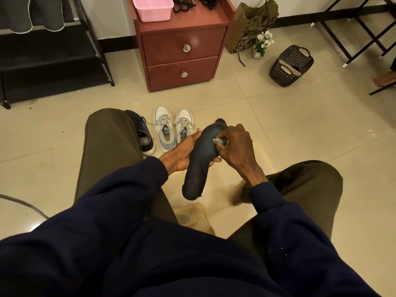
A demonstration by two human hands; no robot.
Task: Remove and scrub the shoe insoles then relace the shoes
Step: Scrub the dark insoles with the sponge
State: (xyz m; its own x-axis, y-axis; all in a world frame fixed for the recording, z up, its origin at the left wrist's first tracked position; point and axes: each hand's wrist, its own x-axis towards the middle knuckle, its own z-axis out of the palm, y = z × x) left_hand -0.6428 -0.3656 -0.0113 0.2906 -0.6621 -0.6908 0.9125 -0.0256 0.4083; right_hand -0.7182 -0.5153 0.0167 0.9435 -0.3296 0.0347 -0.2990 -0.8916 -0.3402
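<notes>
A long dark insole (200, 159) is held above the tiled floor between my knees. My left hand (182, 152) cradles it from below, fingers curled round its edge. My right hand (235, 144) grips a small green scrubber (218, 142) and presses it on the insole's upper half. A pair of white and grey laced sneakers (172, 127) stands on the floor just beyond. A dark navy sneaker (142, 133) lies beside my left knee, partly hidden by it.
A red two-drawer cabinet (182, 48) stands ahead with a pink basin (153, 6) and black laces (192, 3) on top. A black shoe rack (42, 61) is at left. A dark basket (291, 65), paper bag (250, 24) and small flower pot (262, 43) sit at right.
</notes>
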